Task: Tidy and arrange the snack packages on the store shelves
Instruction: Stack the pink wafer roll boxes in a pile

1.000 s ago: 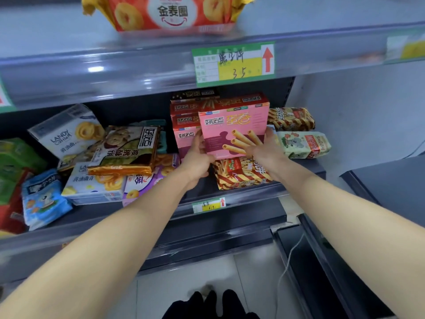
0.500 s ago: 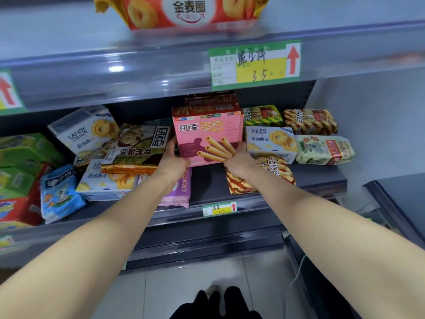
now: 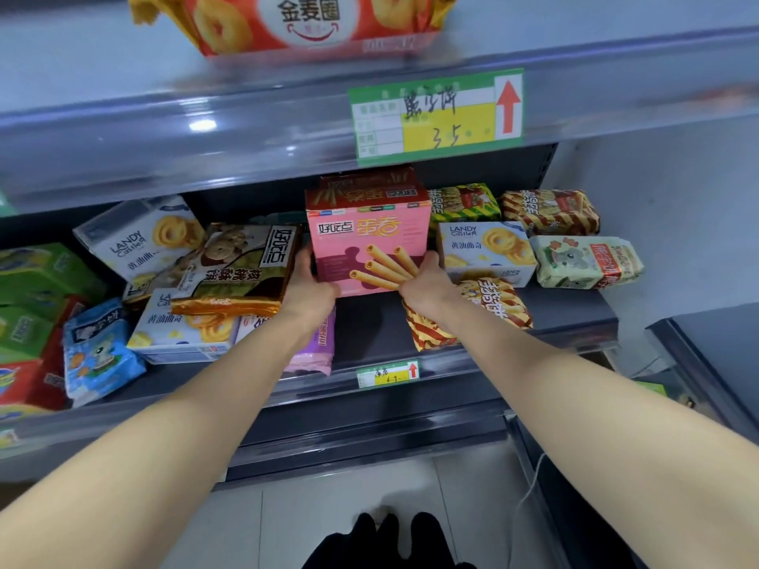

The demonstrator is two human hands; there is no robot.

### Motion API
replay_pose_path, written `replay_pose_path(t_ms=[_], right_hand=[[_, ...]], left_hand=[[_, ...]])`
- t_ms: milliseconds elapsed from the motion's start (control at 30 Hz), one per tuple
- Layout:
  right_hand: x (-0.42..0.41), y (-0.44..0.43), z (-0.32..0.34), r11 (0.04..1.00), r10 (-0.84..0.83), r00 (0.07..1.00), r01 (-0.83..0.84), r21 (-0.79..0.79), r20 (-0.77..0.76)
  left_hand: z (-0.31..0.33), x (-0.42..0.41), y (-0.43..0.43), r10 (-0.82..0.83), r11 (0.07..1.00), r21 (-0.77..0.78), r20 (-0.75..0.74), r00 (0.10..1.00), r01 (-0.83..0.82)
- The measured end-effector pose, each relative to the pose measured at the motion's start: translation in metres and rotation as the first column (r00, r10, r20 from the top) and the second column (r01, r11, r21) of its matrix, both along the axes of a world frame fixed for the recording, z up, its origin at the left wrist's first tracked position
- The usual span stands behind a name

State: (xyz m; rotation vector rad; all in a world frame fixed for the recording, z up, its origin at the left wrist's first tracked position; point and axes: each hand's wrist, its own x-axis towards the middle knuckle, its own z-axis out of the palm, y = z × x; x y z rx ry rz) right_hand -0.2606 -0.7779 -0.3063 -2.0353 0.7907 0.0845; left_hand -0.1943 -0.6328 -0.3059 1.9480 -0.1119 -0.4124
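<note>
Head cam: both hands are holding the pink box point(image 3: 369, 236) at mid shelf point(image 3: 369, 330), box upright, front facing cam. L hand point(image 3: 306, 289) is grasping its lower-left edge, fingers wrapping round the side and mostly hidden. R hand point(image 3: 427, 283) is grasping the lower-right edge the same way. Can't tell if the box bottom is touching the shelf. A red-brown box point(image 3: 365, 197) is sitting right behind it, top edge showing above.

R side: a Landy box point(image 3: 484, 252) is lying just beside the pink box, and a striped bag point(image 3: 493, 305) is lying under the R wrist at the shelf front. A koala pack point(image 3: 587, 262) is sitting further R, near the shelf end.

L side: a brown cookie pack point(image 3: 242, 264) is leaning tilted next to the L hand, on top of other boxes. A purple pack point(image 3: 320, 347) is lying under the L wrist. A blue bag point(image 3: 98, 351) and green boxes point(image 3: 37, 273) are sitting far L.

Up top: an orange bag point(image 3: 295, 18) is sitting on the upper shelf, and a price tag point(image 3: 435, 117) is hanging on that shelf's rail.
</note>
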Motion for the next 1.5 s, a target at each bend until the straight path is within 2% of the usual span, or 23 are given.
replay_pose_path(t_ms=[167,400,633,767,900,1133,1300,1500], right_hand=[[-0.002,-0.007,-0.003,0.99,0.057,0.995,-0.067,-0.124,-0.083],[-0.009,-0.03,-0.004,0.963,0.063,0.983,-0.106,-0.247,-0.175],[-0.001,-0.022,-0.014,0.901,0.112,0.934,-0.239,-0.362,-0.338],[0.003,-0.021,-0.017,0.937,0.045,0.961,-0.135,-0.323,-0.272],[0.0,-0.02,-0.017,0.957,0.055,0.976,-0.112,-0.268,-0.211],[-0.021,-0.013,-0.004,0.95,0.042,0.998,-0.055,-0.308,-0.048],[-0.046,-0.001,0.017,0.938,0.092,0.995,-0.07,-0.341,0.048],[-0.088,0.025,0.054,0.92,0.181,0.982,-0.148,-0.363,0.059]], left_hand=[[-0.005,-0.004,-0.004,-0.016,1.0,0.02,0.005,1.0,0.016],[-0.015,-0.012,-0.022,-0.097,0.995,0.009,-0.096,0.991,0.098],[-0.015,-0.005,-0.012,-0.05,0.997,0.053,-0.143,0.989,0.058],[-0.015,-0.003,-0.015,-0.04,0.998,0.052,-0.124,0.991,0.047],[-0.013,-0.005,-0.016,-0.032,0.998,0.058,-0.121,0.992,0.039],[-0.002,-0.019,-0.01,-0.023,0.996,0.08,-0.106,0.994,0.031],[0.011,-0.041,0.0,0.01,0.993,0.117,-0.045,0.999,-0.004],[0.043,-0.085,0.016,0.011,0.993,0.118,0.047,0.999,-0.017]])
